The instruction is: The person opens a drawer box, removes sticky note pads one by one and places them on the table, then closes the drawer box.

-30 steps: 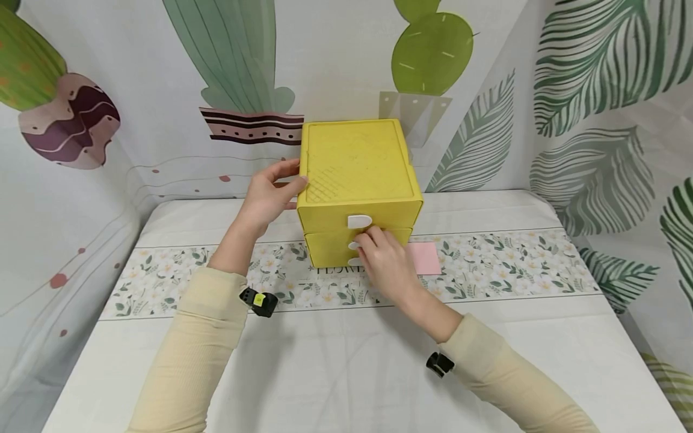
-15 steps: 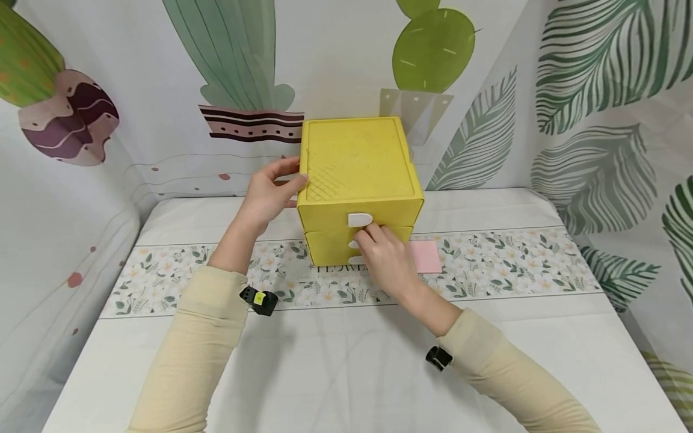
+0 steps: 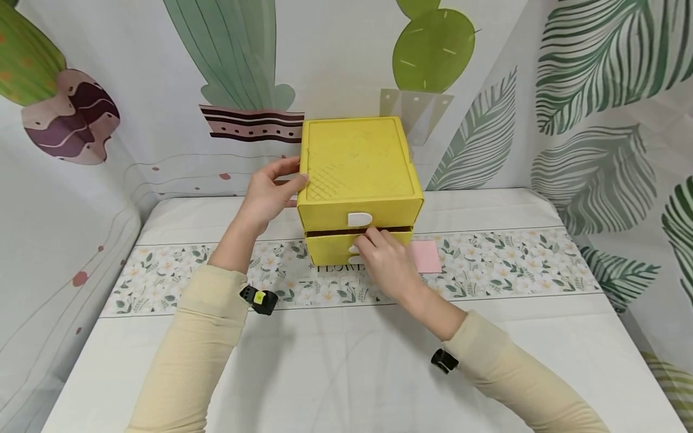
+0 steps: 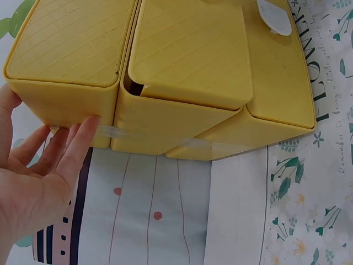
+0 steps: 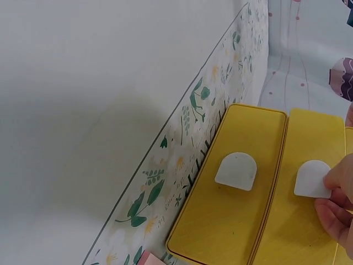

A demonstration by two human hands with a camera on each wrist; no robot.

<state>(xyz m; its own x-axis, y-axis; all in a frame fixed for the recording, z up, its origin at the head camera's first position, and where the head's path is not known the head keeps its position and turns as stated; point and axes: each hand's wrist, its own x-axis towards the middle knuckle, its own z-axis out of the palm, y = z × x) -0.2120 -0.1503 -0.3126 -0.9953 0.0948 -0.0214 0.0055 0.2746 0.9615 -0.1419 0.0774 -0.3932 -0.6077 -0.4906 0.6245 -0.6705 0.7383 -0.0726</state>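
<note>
A yellow drawer unit point(image 3: 357, 159) with white tab handles stands on the table. Its middle drawer point(image 4: 193, 52) juts out slightly, and a dark gap shows above it in the head view. My right hand point(image 3: 388, 264) pinches that drawer's white handle point(image 5: 311, 179) between thumb and fingers. At the unit's left side, my left hand point(image 3: 271, 195) rests with its thumb at the top edge and its extended fingers point(image 4: 79, 149) against the side wall. The top drawer's handle point(image 3: 360, 219) and the bottom drawer's handle point(image 5: 236, 171) are untouched. The inside of the middle drawer is hidden.
A pink paper square point(image 3: 428, 257) lies right of the unit on a white tablecloth point(image 3: 335, 367) with a floral band. Close behind the unit hangs a cloth backdrop point(image 3: 341, 60) printed with cacti and leaves.
The middle drawer has come out a little toward me, opening a dark gap under the top drawer. My right hand moved slightly with it; my left hand stayed in place.
</note>
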